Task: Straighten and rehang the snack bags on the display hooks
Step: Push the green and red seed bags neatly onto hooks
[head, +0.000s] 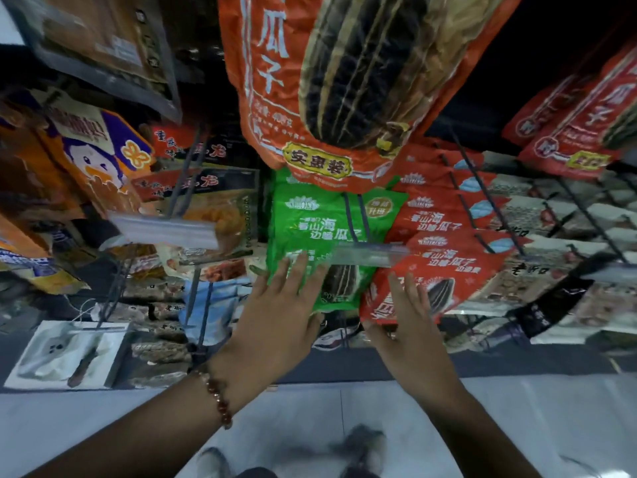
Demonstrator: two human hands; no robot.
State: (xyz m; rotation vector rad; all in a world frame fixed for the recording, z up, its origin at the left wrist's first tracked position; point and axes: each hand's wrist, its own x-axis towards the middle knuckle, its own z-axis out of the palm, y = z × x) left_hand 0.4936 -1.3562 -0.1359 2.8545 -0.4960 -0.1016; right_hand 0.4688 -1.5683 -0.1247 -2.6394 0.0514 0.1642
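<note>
Both hands flat, left hand point(281, 312) on green bag point(317, 232), right hand point(410, 326) on red bag point(458, 267)

At frame centre one bag point(310, 229) hangs below a large bag point(310, 81) at the top. Just right of it hangs a row of bags point(448, 257). The left hand point(279, 315) lies on the centre bag's lower left; the right hand point(410, 326) on the row's front bag.

Left hand point(282, 315) and right hand point(410, 326), fingers straight, outstretched.

Green snack bag point(320, 232) on its hook point(355, 219), just beside overlapping red snack bags point(448, 257).
</note>
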